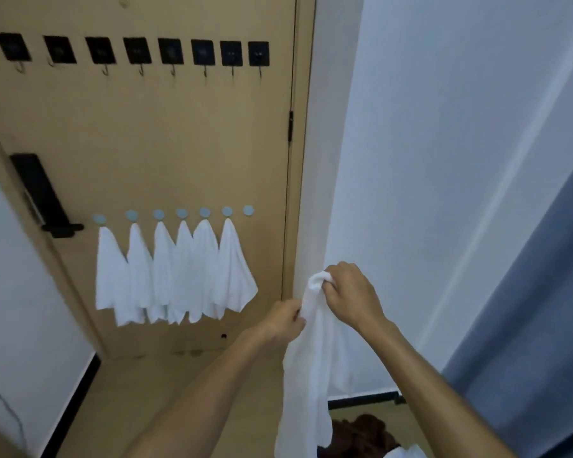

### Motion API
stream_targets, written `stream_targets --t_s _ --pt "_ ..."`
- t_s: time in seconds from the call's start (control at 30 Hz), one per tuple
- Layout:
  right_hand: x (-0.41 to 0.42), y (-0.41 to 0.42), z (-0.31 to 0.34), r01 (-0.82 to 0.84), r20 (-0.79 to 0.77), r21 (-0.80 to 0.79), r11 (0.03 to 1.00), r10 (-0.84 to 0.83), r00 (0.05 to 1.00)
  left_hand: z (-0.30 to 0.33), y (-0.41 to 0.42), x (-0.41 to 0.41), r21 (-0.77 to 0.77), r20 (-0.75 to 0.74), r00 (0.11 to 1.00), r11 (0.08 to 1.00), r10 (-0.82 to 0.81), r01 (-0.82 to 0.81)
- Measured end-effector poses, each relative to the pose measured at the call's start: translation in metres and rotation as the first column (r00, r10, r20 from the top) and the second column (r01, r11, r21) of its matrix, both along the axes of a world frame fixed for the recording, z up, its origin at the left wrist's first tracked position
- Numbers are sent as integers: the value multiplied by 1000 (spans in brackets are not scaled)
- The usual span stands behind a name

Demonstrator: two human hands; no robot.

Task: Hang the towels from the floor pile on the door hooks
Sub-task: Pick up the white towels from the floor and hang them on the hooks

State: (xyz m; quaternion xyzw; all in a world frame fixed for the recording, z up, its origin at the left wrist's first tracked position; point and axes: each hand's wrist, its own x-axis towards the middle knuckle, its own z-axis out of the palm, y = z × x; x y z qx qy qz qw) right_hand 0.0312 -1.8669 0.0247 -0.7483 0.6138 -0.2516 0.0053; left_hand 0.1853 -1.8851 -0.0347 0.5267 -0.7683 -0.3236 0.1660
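A white towel [311,368] hangs down in front of me, to the right of the tan door [166,143]. My right hand [351,294] grips its bunched top end. My left hand [283,320] pinches the towel's edge just below. Several white towels [176,276] hang from a low row of round pale-blue hooks on the door. The rightmost blue hook [248,210] is bare. A higher row of several black square hooks [171,51] carries nothing. At the bottom edge, part of a white towel [402,452] lies on the floor beside a brown cloth [361,433].
A black door handle and lock [43,196] sits on the door's left side. White walls flank the door. A blue-grey curtain [530,325] hangs at the right. A black bar [364,399] lies along the floor by the right wall.
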Motion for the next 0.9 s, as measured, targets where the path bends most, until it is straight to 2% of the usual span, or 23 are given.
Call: stream_targets --t_s 0.13,0.33,0.4,0.47,0.57,0.63,0.7,0.8,0.9 --pt "32 -5 14 -8 33 -66 998 11 999 -26 -7 51 47 62 998 999 10 -13" --pt "54 -10 40 86 188 -235 968 -42 981 -60 -18 121 34 126 989 996 79 -83" --pt "57 -14 42 149 159 -266 952 -109 981 -59 -25 132 9 97 985 990 142 -143" --pt "58 -18 38 257 64 -294 921 -249 966 -47 -35 140 -31 34 979 979 200 -199" --pt "67 -24 27 299 -59 -215 930 -318 946 -18 -51 149 -94 -13 982 977 191 -191" --pt "85 -29 19 192 -183 -110 975 -210 961 2 -56 148 -128 -39 990 982 135 -139" --pt "110 -36 11 44 -233 53 998 -30 972 18 -59 143 -161 -53 997 985 52 -60" --pt "145 -42 3 -113 -162 233 966 153 975 35 -56 140 -189 -107 994 982 -27 7" --pt "168 -49 1 -142 -30 287 947 157 987 47 -53 156 -170 -227 974 983 25 -65"
